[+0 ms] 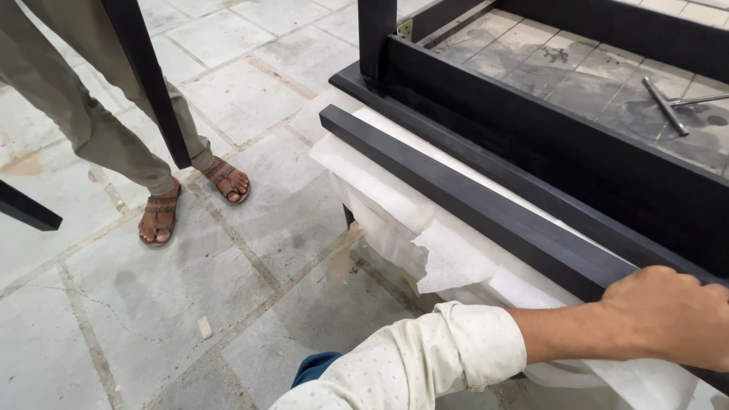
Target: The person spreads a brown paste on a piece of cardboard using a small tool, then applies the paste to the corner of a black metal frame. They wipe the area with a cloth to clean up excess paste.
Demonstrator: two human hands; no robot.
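I am gripping the loose black wooden bar (486, 205) with my left hand (668, 319) at lower right, fingers curled over it, the bar not yet fixed to the black frame (577, 152).

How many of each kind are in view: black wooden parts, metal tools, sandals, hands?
Black wooden parts: 4 (bar, table frame, loose pieces)
Metal tool: 1
Sandals: 2
Hands: 1 (left hand, gripping the bar)
Total: 8
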